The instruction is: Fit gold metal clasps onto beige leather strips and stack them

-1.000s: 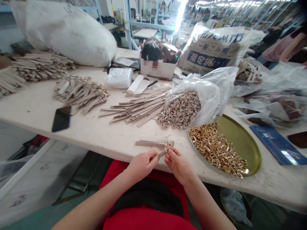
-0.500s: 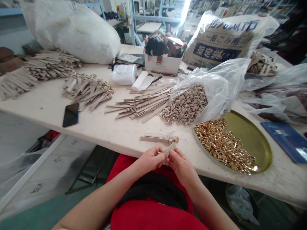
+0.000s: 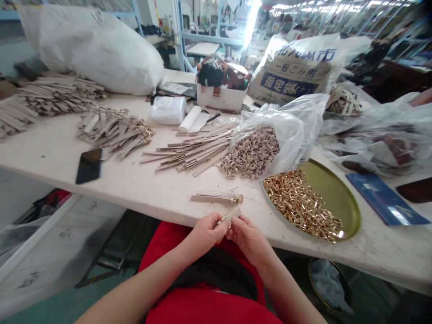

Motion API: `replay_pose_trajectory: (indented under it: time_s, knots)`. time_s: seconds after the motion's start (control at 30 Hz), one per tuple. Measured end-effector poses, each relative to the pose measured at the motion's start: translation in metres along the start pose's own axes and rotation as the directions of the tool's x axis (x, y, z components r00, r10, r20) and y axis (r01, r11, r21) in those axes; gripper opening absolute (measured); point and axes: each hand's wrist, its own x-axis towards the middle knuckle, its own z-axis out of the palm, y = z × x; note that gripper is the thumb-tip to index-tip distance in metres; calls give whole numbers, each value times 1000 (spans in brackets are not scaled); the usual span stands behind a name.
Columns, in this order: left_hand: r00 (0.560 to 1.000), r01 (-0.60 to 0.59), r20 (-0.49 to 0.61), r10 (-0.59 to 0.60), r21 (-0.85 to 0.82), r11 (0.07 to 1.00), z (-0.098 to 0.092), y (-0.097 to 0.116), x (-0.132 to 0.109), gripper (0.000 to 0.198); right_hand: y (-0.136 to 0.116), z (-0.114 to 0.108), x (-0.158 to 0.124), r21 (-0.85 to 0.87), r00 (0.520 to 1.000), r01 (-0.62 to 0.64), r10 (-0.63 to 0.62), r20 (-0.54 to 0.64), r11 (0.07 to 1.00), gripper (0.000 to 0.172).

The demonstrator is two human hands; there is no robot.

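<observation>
Close to the table's front edge, my left hand (image 3: 209, 228) is closed on a beige strap (image 3: 233, 214) with a small gold buckle at its near end. My right hand (image 3: 248, 235) pinches the same strap from the other side, with fingertips nearly meeting those of the left. The strap's lower part is hidden by the fingers. Just beyond the hands lies a small stack of beige straps with gold buckles (image 3: 216, 198). Farther back are a fan of loose straps (image 3: 189, 150) and a heap of small beige loops (image 3: 251, 153) spilling from a clear plastic bag (image 3: 300, 128).
To the right sits an oval tray (image 3: 349, 211) of gold buckles (image 3: 300, 202), beside a blue packet (image 3: 384, 200). A phone (image 3: 88, 165) and strap piles (image 3: 114, 130) lie left. Large sacks (image 3: 91, 49) and a white box (image 3: 219, 96) stand behind. Someone's arm (image 3: 422, 97) shows at the right edge.
The view has shifted slightly to the right, bringing another person's arm and a dark brown object into sight. Both my hands stay on the strap, with the fingers slightly repositioned.
</observation>
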Motion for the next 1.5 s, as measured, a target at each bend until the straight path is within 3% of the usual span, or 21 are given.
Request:
replay_pose_trajectory:
  time_s: [0.1, 0.2, 0.27, 0.33, 0.47, 0.53, 0.6, 0.67, 0.73, 0.9, 0.97, 1.1, 1.2, 1.27, 1.33, 1.4, 1.43, 1.5]
  knots:
    - [1000, 15, 9, -15, -27, 1000, 0, -4, 1, 23, 2, -2, -2, -157, 992, 98, -108, -58, 983, 23]
    - [1000, 27, 0, -27, 69, 997, -2, -10, 2, 18, 2, -3, -4, -380, 965, 191, -244, -95, 905, 23]
    - [1000, 16, -10, -15, 160, 987, -2, -9, 0, 17, 1, -5, -5, -436, 958, 208, -272, -89, 875, 23]
    - [1000, -15, -11, 18, 231, 973, -1, -5, -3, 17, -2, -7, -5, -428, 969, 187, -238, -68, 884, 23]
    - [998, -64, 29, 58, 308, 949, -2, 6, -6, 21, -6, -11, -1, -289, 999, 51, -50, 9, 956, 23]
    - [998, -65, 42, 55, 327, 943, -4, 7, -2, 23, -7, -11, 1, -331, 997, 74, -77, 5, 941, 22]
    - [998, -61, 40, 51, 318, 946, -7, 4, 4, 25, -9, -11, 2, -521, 971, 189, -238, -29, 833, 18]
    - [998, -58, 36, 50, 296, 953, -9, 2, 9, 27, -12, -10, 4, -712, 909, 287, -418, -9, 640, 13]
    - [997, -69, 40, 59, 310, 948, -12, 3, 12, 28, -17, -10, 9, -791, 877, 311, -479, 26, 527, 11]
    - [992, -122, 68, 103, 390, 913, -19, 11, 17, 22, -23, -12, 24, -668, 976, 173, -219, 15, 724, 20]
    - [993, -117, 67, 100, 341, 933, -22, 10, 22, 23, -22, -11, 26, -691, 968, 207, -246, 44, 693, 22]
    - [997, -59, 56, 50, 164, 985, -27, 4, 35, 29, -26, -10, 20, -815, 911, 344, -378, 168, 466, 19]
    - [998, -36, 46, 33, 70, 997, -28, 5, 39, 27, -46, -21, 28, -819, 918, 378, -290, 271, 432, 26]
    - [997, -62, 41, 60, 54, 997, -29, 8, 38, 31, -65, -34, 47, -863, 915, 354, -324, 240, 360, 30]
    - [995, -95, 42, 92, 72, 993, -28, 9, 36, 31, -83, -46, 74, -960, 850, 264, -492, 189, 88, 24]
    - [995, -100, 37, 97, 79, 992, -27, 8, 33, 29, -95, -52, 101, -971, 831, 87, -521, 195, -224, 17]
    - [995, -94, 27, 92, 68, 993, -27, 7, 32, 28, -99, -53, 112, -950, 837, 34, -510, 197, -311, 15]
    - [997, -78, -3, 78, 39, 996, -28, 6, 28, 30, -101, -51, 124, -921, 853, -4, -482, 201, -391, 14]
